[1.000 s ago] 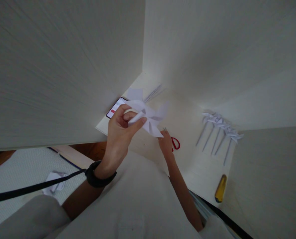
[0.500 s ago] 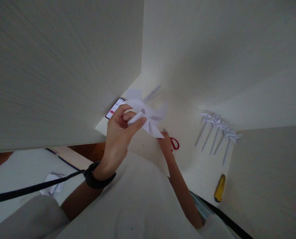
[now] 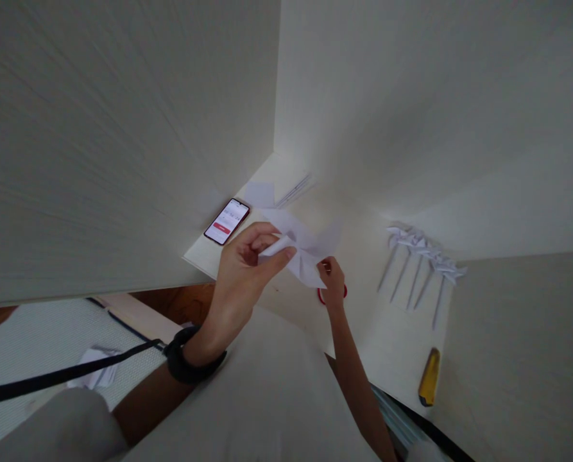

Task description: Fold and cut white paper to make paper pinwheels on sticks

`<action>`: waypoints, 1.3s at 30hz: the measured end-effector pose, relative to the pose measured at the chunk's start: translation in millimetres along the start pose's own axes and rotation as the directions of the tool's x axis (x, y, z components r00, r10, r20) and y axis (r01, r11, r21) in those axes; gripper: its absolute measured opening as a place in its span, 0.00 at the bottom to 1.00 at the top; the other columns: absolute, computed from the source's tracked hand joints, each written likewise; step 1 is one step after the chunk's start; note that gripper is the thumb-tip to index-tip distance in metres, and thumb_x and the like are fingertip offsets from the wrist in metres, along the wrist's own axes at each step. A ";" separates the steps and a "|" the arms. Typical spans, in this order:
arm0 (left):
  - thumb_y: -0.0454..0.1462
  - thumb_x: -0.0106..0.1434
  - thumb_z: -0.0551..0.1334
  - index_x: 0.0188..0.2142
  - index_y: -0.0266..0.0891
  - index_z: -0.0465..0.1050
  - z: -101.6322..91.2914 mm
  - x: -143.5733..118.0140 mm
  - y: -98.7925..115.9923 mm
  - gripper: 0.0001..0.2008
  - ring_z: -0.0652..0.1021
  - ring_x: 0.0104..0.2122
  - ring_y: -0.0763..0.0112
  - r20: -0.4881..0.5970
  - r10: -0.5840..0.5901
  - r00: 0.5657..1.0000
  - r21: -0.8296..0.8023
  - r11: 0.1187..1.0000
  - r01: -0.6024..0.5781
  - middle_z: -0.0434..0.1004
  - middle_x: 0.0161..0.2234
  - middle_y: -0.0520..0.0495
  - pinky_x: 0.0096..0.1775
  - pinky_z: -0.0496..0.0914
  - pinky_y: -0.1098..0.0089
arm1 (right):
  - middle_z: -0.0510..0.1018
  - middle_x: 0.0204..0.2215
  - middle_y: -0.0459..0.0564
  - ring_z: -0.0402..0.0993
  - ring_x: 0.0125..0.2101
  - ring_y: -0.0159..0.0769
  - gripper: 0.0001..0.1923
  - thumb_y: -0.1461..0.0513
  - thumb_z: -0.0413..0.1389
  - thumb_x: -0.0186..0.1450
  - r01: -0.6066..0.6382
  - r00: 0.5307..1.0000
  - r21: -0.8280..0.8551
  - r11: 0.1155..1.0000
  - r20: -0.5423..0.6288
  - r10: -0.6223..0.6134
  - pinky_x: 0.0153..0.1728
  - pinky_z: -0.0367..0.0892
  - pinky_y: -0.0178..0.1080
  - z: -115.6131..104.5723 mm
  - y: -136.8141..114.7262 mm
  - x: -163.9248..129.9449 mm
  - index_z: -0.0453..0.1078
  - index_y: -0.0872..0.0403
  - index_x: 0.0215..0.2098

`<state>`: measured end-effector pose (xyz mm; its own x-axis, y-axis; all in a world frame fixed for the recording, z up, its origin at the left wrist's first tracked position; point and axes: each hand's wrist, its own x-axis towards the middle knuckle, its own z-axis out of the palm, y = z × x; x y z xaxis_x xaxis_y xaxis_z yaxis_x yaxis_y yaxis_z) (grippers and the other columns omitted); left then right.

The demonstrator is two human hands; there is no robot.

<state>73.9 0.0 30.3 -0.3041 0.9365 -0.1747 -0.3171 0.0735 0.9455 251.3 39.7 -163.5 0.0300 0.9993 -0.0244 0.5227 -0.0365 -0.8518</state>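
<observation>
My left hand (image 3: 245, 273) is raised above the white table (image 3: 392, 350) and pinches a white folded paper pinwheel (image 3: 305, 247) between thumb and fingers. A black band sits on that wrist. My right hand (image 3: 333, 280) is lower, just under the pinwheel's right edge. Its fingers are curled over the red handles of a pair of scissors (image 3: 321, 298) lying on the table. Only slivers of red show on either side of the hand, and the blades are hidden.
A phone (image 3: 227, 221) with a lit screen lies at the table's left edge. A paper square (image 3: 260, 192) and thin sticks (image 3: 293, 189) lie behind it. Several finished pinwheels on sticks (image 3: 421, 256) line the right side. A yellow utility knife (image 3: 429, 377) lies nearer. Walls enclose the table.
My left hand with the pinwheel has dropped lower and to the right, uncovering the phone. My right hand has moved from beside the scissors onto their red handles.
</observation>
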 end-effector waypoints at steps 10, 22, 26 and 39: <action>0.33 0.52 0.69 0.30 0.42 0.74 4.9 -2.7 -0.4 0.07 0.77 0.28 0.72 0.026 0.042 0.999 0.062 0.997 -0.044 0.77 0.28 0.53 0.26 0.69 0.74 | 0.70 0.26 0.41 0.68 0.26 0.26 0.06 0.64 0.57 0.64 0.151 0.989 0.575 0.804 -0.094 -0.118 0.28 0.66 0.31 -85.9 -143.0 -17.1 0.73 0.50 0.40; 0.31 0.51 0.69 0.27 0.40 0.73 7.9 -5.2 1.9 0.07 0.77 0.29 0.73 -0.003 0.056 0.998 0.055 0.997 -0.056 0.77 0.27 0.54 0.31 0.72 0.74 | 0.69 0.33 0.44 0.68 0.35 0.32 0.09 0.69 0.62 0.58 0.463 0.866 0.281 0.840 -0.346 -0.362 0.32 0.65 0.36 -67.3 -190.6 -44.5 0.73 0.49 0.31; 0.30 0.51 0.70 0.27 0.40 0.75 7.5 -6.7 1.7 0.06 0.78 0.30 0.72 -0.009 0.083 0.996 0.069 0.994 -0.082 0.79 0.28 0.53 0.33 0.74 0.74 | 0.67 0.32 0.44 0.66 0.34 0.31 0.09 0.70 0.62 0.58 0.529 0.806 0.113 0.841 -0.378 -0.456 0.32 0.64 0.37 -61.7 -190.2 -43.9 0.74 0.49 0.32; 0.30 0.52 0.69 0.27 0.40 0.74 8.1 -8.5 1.9 0.06 0.79 0.30 0.72 -0.017 0.136 0.991 0.125 0.983 -0.132 0.80 0.28 0.53 0.36 0.74 0.73 | 0.66 0.32 0.45 0.65 0.31 0.31 0.10 0.71 0.62 0.58 0.601 0.718 -0.121 0.790 -0.352 -0.600 0.29 0.64 0.37 -61.1 -191.9 -52.8 0.71 0.51 0.33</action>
<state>83.1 -5.0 35.7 -0.3592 0.9319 -0.0495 -0.1596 -0.0091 0.9871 201.5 -6.8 33.1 0.0077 0.7353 0.6777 0.5343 0.5698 -0.6243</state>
